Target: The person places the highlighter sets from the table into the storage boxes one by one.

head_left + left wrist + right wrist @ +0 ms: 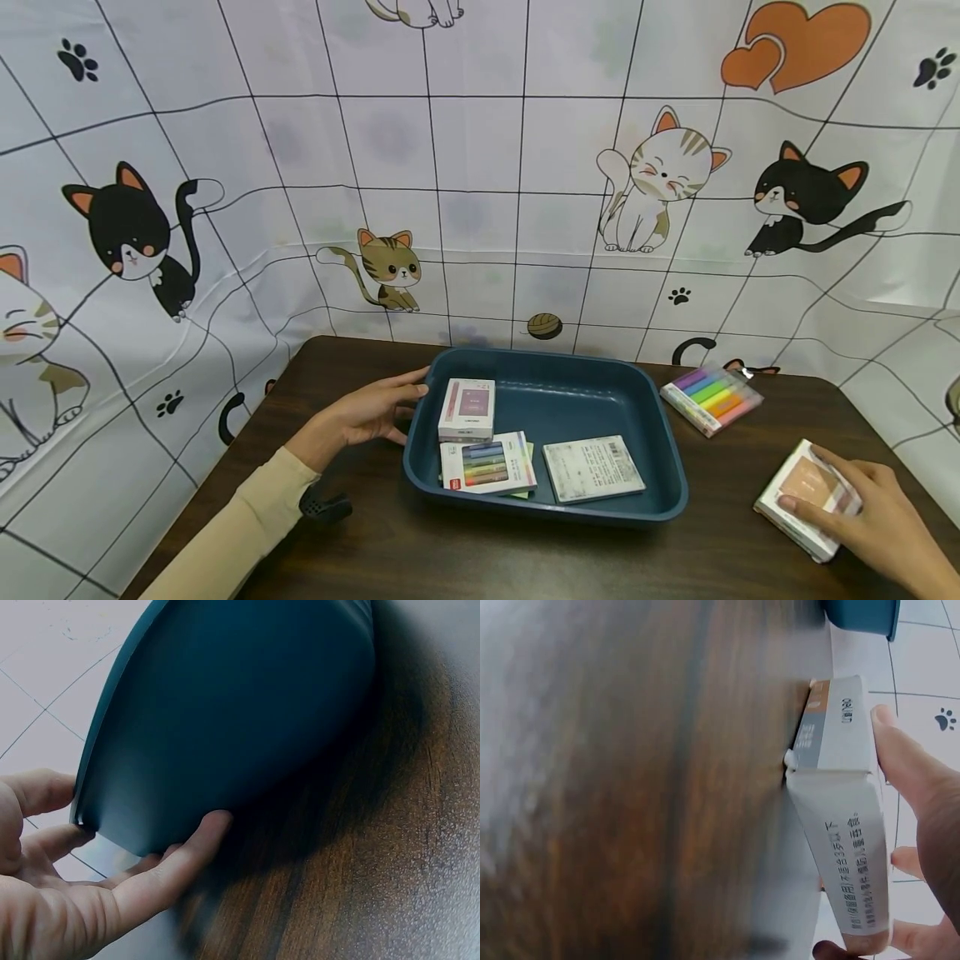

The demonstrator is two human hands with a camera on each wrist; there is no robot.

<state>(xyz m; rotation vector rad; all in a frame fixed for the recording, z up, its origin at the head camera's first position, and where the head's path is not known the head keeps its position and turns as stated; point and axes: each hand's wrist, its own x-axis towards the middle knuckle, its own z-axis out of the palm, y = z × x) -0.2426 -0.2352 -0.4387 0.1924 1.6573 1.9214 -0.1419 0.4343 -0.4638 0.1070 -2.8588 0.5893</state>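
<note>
At the left end of the blue plastic bin [525, 510], my left hand [371, 417] grips its edge. In the left wrist view, fingers of the left hand [112, 892] meet the rim and one digit lies against the outer wall [225, 712]. My right hand [862, 500] holds a small white cardboard box [780, 504] with a tan patch on top, at the table's right side. Printed text shows along the side of that box [847, 855] in the right wrist view. Its underside is hidden.
Inside the bin are a white-and-pink box [467, 408], a box of coloured sticks [491, 463] over something green, and a white box with printed text [594, 468]. A clear pack of rainbow markers [712, 398] lies right of the bin. A cat-print curtain [480, 167] hangs behind the table.
</note>
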